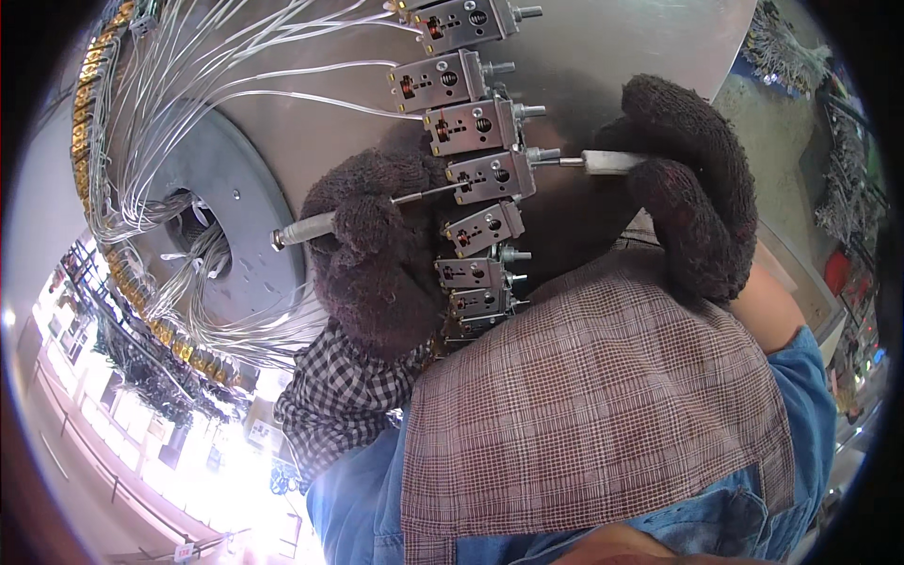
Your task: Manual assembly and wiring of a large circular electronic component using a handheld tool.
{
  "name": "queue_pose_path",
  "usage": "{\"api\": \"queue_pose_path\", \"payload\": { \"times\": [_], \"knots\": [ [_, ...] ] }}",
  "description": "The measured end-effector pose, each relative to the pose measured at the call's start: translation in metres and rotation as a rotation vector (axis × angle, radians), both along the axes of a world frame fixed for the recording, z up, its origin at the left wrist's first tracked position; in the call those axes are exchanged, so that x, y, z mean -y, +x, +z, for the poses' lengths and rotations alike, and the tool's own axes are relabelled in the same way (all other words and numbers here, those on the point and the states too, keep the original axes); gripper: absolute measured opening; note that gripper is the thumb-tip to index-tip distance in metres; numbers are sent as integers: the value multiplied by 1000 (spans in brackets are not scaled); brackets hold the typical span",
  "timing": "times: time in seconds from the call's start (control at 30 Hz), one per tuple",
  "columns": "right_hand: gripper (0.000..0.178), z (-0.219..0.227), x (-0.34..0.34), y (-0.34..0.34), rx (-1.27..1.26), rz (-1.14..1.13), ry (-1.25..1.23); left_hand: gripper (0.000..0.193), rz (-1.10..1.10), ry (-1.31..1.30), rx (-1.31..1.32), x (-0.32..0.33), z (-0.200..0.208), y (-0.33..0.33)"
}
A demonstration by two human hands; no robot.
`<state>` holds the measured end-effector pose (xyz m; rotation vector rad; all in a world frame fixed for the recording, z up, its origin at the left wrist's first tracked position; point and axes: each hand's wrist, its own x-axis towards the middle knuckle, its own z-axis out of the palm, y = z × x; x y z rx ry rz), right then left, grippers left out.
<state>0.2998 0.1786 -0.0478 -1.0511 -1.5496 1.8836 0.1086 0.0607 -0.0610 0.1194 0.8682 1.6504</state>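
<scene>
The left hand (377,235), in a dark knitted glove, had its fingers curled tightly round a thin-shafted tool (308,230), whose pale handle poked out leftward while the slim shaft pointed right, its tip lying at the face of a boxy metal component (490,176). The right hand (702,188), gloved alike, pinched a white-handled tool (610,163) between thumb and bent fingers, its narrow end meeting the threaded stem (543,155) on the right side of that same component; whether the end was seated in the stem was too small to tell. The component stood in a row of similar units (466,127), between the two gloves and well left of the right edge of the metal counter (612,38); the right hand was the nearer of the two to that edge. The row ran down toward the plaid apron (603,377), which hid the counter's near edge. White wires (311,66) led leftward from the farther units to a grey round plate (250,179) with bundled wires at its central hole. Beyond that plate curved a line of brass-coloured parts (83,132). A black-and-white checked sleeve (348,386) covered the left forearm.
</scene>
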Motion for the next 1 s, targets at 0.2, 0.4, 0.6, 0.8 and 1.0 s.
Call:
{"api": "queue_pose_path", "payload": {
  "times": [0.2, 0.4, 0.6, 0.8, 1.0],
  "knots": [
    [44, -2, -4, 14, 41, 70, -35, 33, -40, 170, -309, 1, -12, -8],
    [42, -1, -3, 7, -15, 73, -138, 36, 1, 80, -371, 2, -10, -2],
    [40, -2, -11, 10, 33, 108, -10, 37, 70, -20, -368, 3, -9, 1],
    [40, 1, -12, 11, 64, 184, 2, 37, 87, -116, -319, 15, -15, -1],
    [35, -2, -22, 5, 174, 288, 472, 41, 29, -42, -451, 8, -11, -2]
  ]
}}
